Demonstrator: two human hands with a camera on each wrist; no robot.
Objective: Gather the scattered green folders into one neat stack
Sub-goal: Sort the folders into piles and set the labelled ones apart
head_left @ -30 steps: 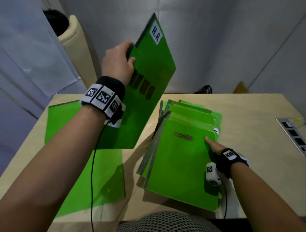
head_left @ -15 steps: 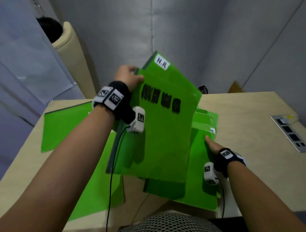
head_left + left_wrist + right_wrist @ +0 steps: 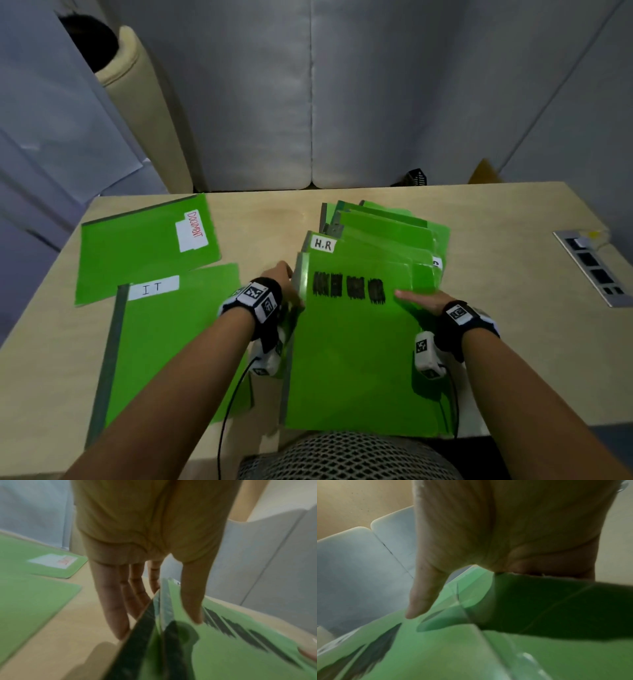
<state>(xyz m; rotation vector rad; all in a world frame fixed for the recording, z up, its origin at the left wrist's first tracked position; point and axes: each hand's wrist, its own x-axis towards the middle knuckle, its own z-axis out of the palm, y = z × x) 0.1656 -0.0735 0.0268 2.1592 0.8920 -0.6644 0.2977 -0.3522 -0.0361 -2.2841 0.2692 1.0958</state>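
Note:
A pile of green folders lies fanned out at the table's centre right. On top lies the folder labelled H.R, with black scribbles across it. My left hand holds its left spine edge; in the left wrist view the thumb lies on the cover and the fingers reach down beside and under the spine. My right hand holds the right edge, with its thumb on the cover and its fingers hidden beneath. Two more green folders lie apart on the left, one marked IT, one marked DOCUMENT.
The wooden table has a metal socket panel set in near its right edge. Grey padded panels stand behind it, with a beige padded post at the back left. A mesh chair back sits at the near edge.
My left hand has swung the H.R folder down from upright in the air to flat on the pile. My right thumb now rests on top of it.

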